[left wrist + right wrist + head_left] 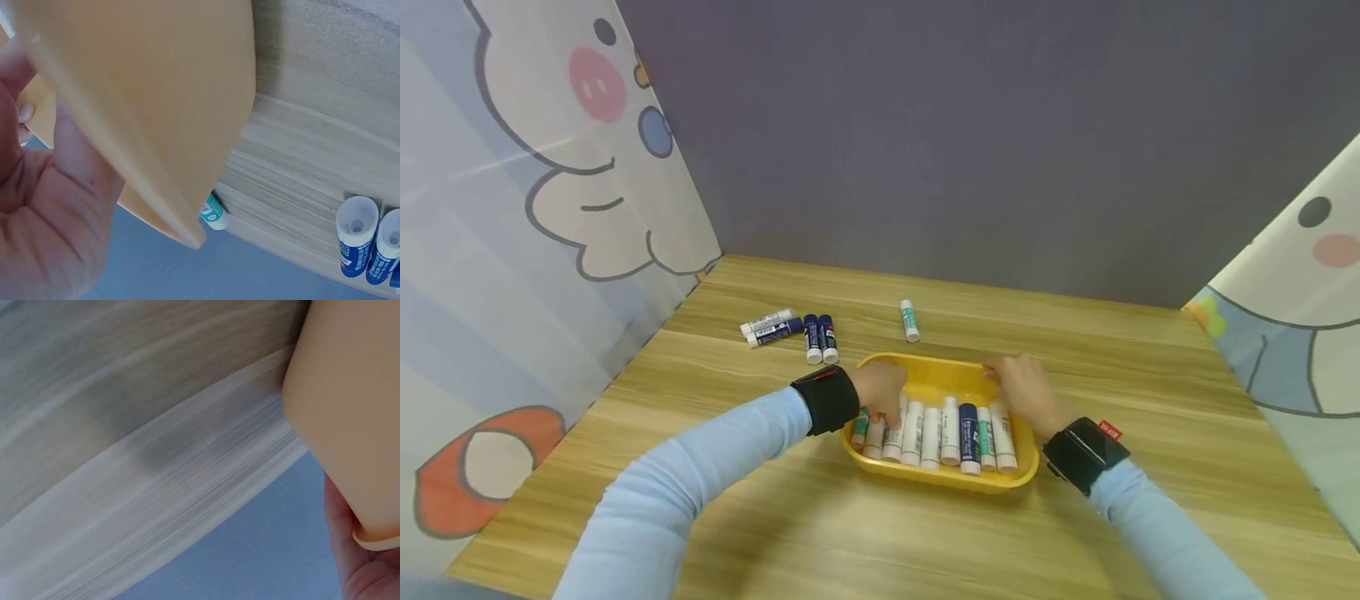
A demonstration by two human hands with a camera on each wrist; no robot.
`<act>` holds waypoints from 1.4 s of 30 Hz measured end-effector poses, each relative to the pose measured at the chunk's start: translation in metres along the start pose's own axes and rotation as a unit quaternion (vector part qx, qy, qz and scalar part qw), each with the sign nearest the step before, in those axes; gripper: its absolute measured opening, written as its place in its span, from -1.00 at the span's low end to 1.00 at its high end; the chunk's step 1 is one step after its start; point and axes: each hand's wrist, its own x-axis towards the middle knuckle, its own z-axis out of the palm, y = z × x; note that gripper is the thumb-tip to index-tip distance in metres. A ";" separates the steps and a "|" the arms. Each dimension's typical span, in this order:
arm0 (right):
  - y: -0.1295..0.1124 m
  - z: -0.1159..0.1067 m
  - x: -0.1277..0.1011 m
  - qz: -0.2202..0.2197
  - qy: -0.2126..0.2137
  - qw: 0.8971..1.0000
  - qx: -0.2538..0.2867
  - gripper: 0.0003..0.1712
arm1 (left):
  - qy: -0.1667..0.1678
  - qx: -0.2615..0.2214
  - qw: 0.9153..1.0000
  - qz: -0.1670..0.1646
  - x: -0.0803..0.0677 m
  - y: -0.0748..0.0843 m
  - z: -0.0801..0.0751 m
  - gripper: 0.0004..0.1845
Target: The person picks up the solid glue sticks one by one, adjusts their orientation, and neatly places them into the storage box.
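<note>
A yellow plastic basket (925, 477) holds a row of glue sticks, mostly white, with a dark blue glue stick (968, 437) and green-labelled ones among them. My left hand (880, 388) reaches over the basket's left side, its fingertips down at the white glue sticks (913, 433) there. Whether those fingers pinch one is hidden, as the basket wall (181, 81) blocks the left wrist view. At the far right corner, my right hand (1021, 387) grips the basket's rim, with fingers (337, 525) against the outside of the wall.
Behind the basket, a green-and-white glue stick (910, 321) lies on the wooden table (760, 517). Two dark blue glue sticks (820, 337) lie side by side to the left, near a small group of white and blue ones (771, 327). A grey panel (925, 150) stands along the back.
</note>
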 end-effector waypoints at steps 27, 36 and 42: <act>0.000 0.000 0.001 -0.003 0.008 1.000 0.002 -0.82 | 0.001 0.002 1.000 0.004 0.001 -0.002 0.000 -0.41; 0.000 0.002 0.001 -0.001 0.000 1.000 0.000 -0.81 | 0.006 -0.016 1.000 0.023 -0.002 -0.004 -0.003 -0.40; 0.000 0.003 0.000 0.000 0.003 1.000 -0.003 -0.81 | 0.019 -0.064 0.997 0.045 -0.003 -0.006 -0.011 -0.39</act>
